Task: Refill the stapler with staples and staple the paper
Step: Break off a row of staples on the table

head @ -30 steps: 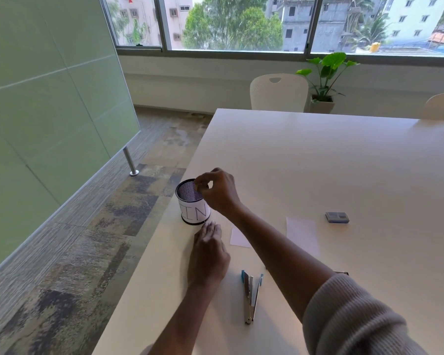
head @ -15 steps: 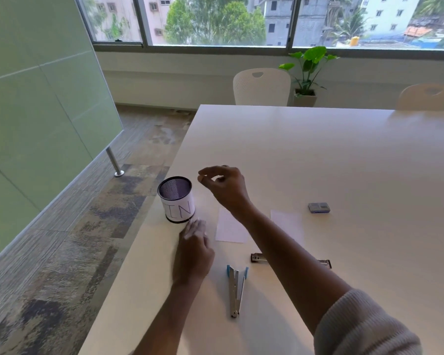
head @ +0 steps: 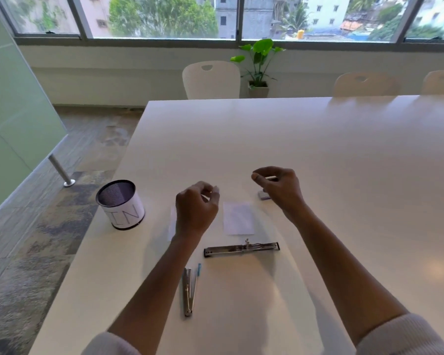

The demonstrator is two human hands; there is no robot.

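The stapler lies in two parts on the white table [head: 318, 149]. Its black and silver staple rail [head: 241, 249] lies crosswise, and the silver body with a blue edge [head: 190, 288] lies nearer me. Two small white paper slips lie beyond them, one in the open [head: 237, 217] and one [head: 171, 224] partly under my left hand [head: 195, 208]. That hand hovers above the table with fingers curled and holds nothing visible. My right hand [head: 280, 188] also hovers with curled fingers, thumb near the index tip. It covers most of the small grey staple box [head: 262, 195].
A black mesh cup with a white "IN" label [head: 119, 204] stands near the table's left edge. White chairs [head: 210, 78] and a potted plant [head: 259, 65] are beyond the far edge. A green glass partition [head: 16, 111] runs along the left.
My right hand drew back from the mesh cup and swung right over the staple box. My left hand lifted off the table and curled. The view shifted right, and the staple rail is now uncovered.
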